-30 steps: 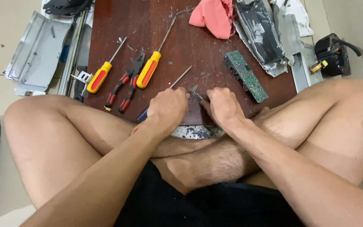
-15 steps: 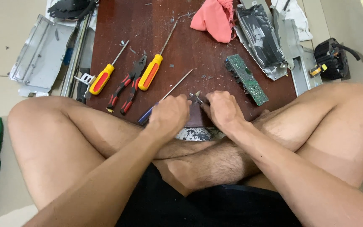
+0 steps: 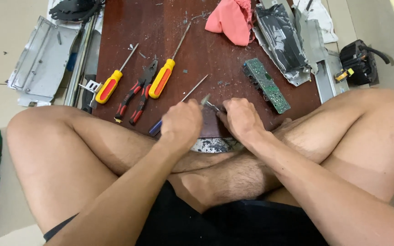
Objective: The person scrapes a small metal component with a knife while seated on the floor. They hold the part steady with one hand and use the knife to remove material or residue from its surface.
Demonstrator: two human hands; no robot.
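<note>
Here both hands — left hand [image 3: 182, 122], right hand [image 3: 241, 119] — pinch a small metal piece [image 3: 207, 102] with clenched fingers.

Dark wooden board [image 3: 169, 27] on floor; carries two yellow screwdrivers [image 3: 110, 85], pliers [image 3: 138, 93], circuit board [image 3: 266, 84], pink cloth [image 3: 230, 19].

Single head view, looking steeply down over crossed legs; close above both hands, brown board [image 3: 160, 27] stretching beyond the fingers [image 3: 226, 111] toward frame top
</note>
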